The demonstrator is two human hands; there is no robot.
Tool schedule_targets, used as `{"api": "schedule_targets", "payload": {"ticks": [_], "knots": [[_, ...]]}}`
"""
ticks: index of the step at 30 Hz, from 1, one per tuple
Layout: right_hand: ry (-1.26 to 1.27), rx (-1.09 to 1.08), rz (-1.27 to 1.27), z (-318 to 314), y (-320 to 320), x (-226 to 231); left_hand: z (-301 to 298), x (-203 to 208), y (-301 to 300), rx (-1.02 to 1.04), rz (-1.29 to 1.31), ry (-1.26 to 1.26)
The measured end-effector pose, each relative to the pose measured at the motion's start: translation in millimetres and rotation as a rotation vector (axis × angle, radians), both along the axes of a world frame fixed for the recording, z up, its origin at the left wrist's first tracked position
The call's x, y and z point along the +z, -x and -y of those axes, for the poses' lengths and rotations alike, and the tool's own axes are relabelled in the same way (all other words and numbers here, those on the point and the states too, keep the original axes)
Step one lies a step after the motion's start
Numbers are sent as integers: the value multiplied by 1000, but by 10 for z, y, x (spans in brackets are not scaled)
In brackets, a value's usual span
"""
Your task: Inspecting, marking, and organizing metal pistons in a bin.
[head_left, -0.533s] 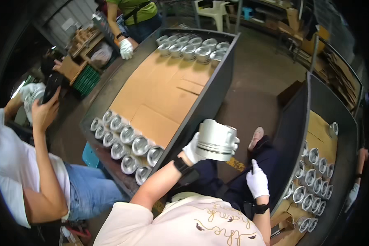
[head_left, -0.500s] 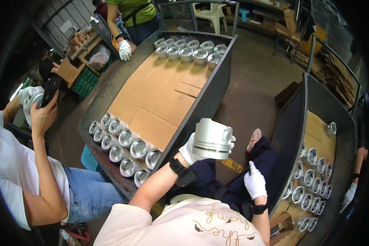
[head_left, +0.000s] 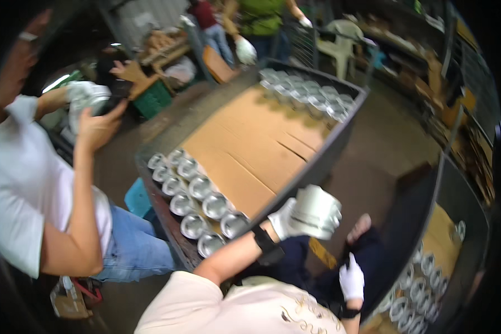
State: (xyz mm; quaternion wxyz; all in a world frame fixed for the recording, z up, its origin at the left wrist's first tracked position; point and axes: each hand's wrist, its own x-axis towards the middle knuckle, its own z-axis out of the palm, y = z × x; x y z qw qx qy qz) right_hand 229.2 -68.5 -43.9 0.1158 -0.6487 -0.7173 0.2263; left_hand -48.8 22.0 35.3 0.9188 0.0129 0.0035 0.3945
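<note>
My left hand [head_left: 284, 219], in a white glove, holds a silver metal piston [head_left: 316, 209]. Gloved fingertips show round its far side, and grooves ring the piston's lower end. It is held up beside the near long wall of a dark metal bin [head_left: 303, 181]. Lower and to the right, over my dark trousers, is my right hand [head_left: 351, 280], also white-gloved. Its index finger points outward, the other fingers are partly hidden, and nothing shows in it. Pistons stand in rows at the bin's near-left end [head_left: 200, 188] and far end [head_left: 300, 93].
Brown cardboard [head_left: 245, 145] lines the bin. A second dark bin [head_left: 428, 195] on my right holds more pistons [head_left: 420, 292]. At left a person [head_left: 44, 200] holds a phone and a silver part. Another in green [head_left: 259, 16] stands beyond the bin, near a white chair [head_left: 339, 47].
The view has swung left, so the scene sits further right, with blur. My left hand still grips the piston. The green-shirted person's gloved hand has come off the bin's rim.
</note>
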Motion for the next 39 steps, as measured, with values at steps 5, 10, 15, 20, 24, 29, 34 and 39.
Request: {"api": "schedule_targets", "payload": {"ticks": [5,10,15,20,24,29,34,39], "knots": [[-57,14,-9,181,-86,145,95,-58,-125,-33,-7,-127],[-76,53,-26,200,-201,29,345,198,-179,98,-36,-163],[-157,94,-181,133,-172,-368,280,600,-195,220,-394,-401],[-121,60,-106,-4,62,44,105,518,-53,125,-34,-157],[48,-80,-484,-22,27,70,44,358,-163,146,-196,-25],[261,-102,-1067,-17,253,665,145,89,-197,356,-1204,-687],[341,-145,-1578,-66,426,639,118,-188,-352,350,-1072,-489],[387,-259,-1877,29,502,489,44,-249,-560,184,-939,-359]]}}
